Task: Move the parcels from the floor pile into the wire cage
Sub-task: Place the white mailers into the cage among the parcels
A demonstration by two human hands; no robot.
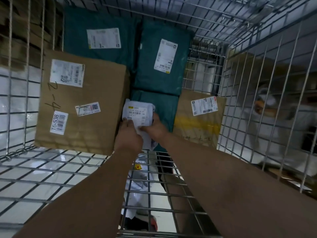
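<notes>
Both my arms reach over the near wall of the wire cage (pixel 240 103). Between them is a small white plastic parcel (pixel 137 114) with a barcode label facing up. My left hand (pixel 128 134) grips its near left edge, thumb on the label. My right hand (pixel 155 127) grips its right side, fingers curled around it. The parcel hangs low in the cage, above a teal bag (pixel 164 109) and beside a large brown box (pixel 82 102).
Two more teal bags (pixel 101 28) (pixel 161 57) lie at the back of the cage. A smaller brown box with yellow tape (pixel 199 121) sits at the right. White parcels show through the mesh on the floor below (pixel 137 182) and outside at the right (pixel 283 107).
</notes>
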